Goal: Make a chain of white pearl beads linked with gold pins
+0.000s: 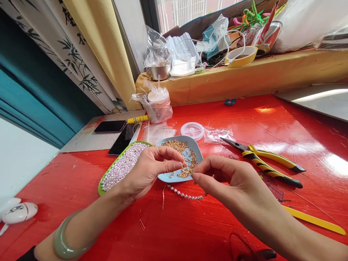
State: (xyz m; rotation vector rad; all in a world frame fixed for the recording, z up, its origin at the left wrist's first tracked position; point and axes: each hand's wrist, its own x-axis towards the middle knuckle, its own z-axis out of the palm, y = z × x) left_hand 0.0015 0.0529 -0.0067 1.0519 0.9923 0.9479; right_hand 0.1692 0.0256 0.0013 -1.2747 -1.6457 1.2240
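Note:
My left hand (152, 166) is closed in a pinch over the blue dish (195, 152) of small gold beads (182, 148), holding something too small to name. My right hand (223, 177) is also pinched, its fingertips almost meeting the left ones, and it holds the end of a strand of white pearls (185, 195) that hangs down onto the red table (190, 224). Just left of the blue dish sits a green dish (104, 181) filled with pearl beads (125, 165). A green bangle (63, 239) circles my left wrist.
Yellow-handled pliers (269, 163) lie to the right, with a yellow strip (312, 219) nearer me. A clear thread spool (192, 130), a bead bag (217, 135), two phones (110, 127) and a plastic-wrapped cup (157, 103) sit behind the dishes. The window ledge (244, 78) is cluttered.

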